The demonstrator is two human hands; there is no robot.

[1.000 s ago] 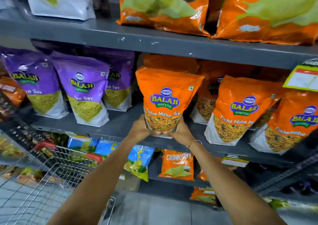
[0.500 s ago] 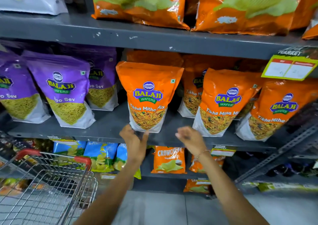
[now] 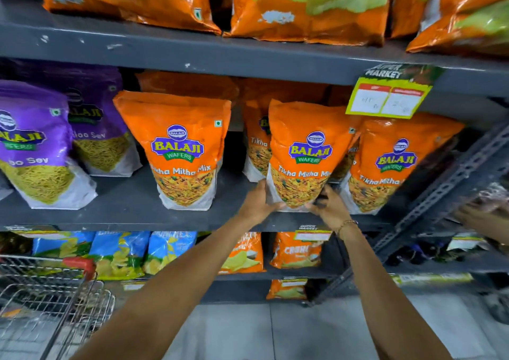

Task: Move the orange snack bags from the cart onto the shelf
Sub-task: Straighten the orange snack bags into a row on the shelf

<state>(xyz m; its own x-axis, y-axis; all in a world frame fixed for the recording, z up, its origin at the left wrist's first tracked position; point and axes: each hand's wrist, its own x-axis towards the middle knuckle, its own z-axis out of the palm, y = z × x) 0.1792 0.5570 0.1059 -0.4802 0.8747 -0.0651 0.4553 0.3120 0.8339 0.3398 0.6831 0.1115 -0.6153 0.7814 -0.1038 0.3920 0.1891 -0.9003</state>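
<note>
An orange Balaji Tikha Mitha Mix bag (image 3: 179, 150) stands upright and free on the grey middle shelf (image 3: 132, 202). To its right a second orange bag (image 3: 305, 150) stands on the same shelf. My left hand (image 3: 257, 204) grips its lower left corner and my right hand (image 3: 329, 204) grips its lower right corner. A third orange bag (image 3: 391, 164) leans beside it, and more orange bags stand behind. The wire cart (image 3: 46, 301) with a red handle sits at the lower left; its contents are not visible.
Purple Aloo Sev bags (image 3: 35, 150) fill the shelf's left part. Large orange chip bags (image 3: 308, 6) sit on the top shelf. A yellow price tag (image 3: 387, 97) hangs from that shelf's edge. Another person's hand (image 3: 476, 216) reaches in at the right. Blue and orange bags line the lower shelf.
Both hands let go of the first orange bag, which now stands on the shelf, and moved right to grip the base of the neighbouring orange bag. The view shifted right.
</note>
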